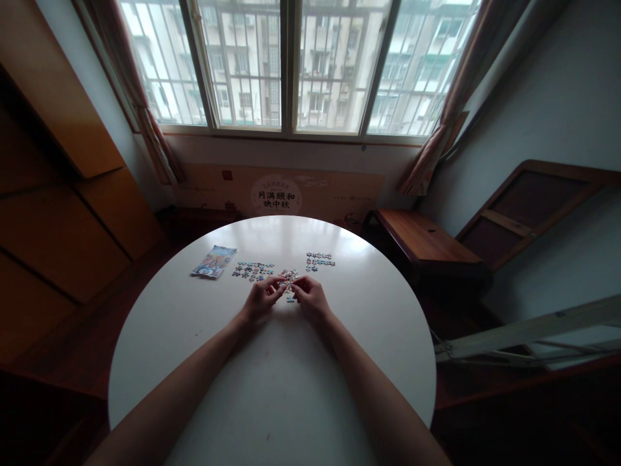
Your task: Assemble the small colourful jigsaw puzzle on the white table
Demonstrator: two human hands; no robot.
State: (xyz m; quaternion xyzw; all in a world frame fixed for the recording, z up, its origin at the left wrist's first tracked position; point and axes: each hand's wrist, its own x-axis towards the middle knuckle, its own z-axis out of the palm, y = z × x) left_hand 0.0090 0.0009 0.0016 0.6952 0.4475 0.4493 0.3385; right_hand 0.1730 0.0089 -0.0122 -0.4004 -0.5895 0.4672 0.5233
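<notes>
Both my hands rest on a round white table point(204, 362), fingertips meeting over a small cluster of jigsaw pieces point(289, 277). My left hand point(261, 299) pinches pieces at the cluster's left side. My right hand point(310, 298) pinches at its right side. The pieces under the fingertips are too small to tell apart. A loose spread of pieces point(251, 270) lies just left of the hands. A joined patch of pieces point(319, 260) lies further back on the right.
A small colourful picture card or packet point(214, 261) lies at the table's back left. Beyond the table are a large window, a low wooden bench point(422, 239) at right, and wooden cabinets point(72, 220) at left.
</notes>
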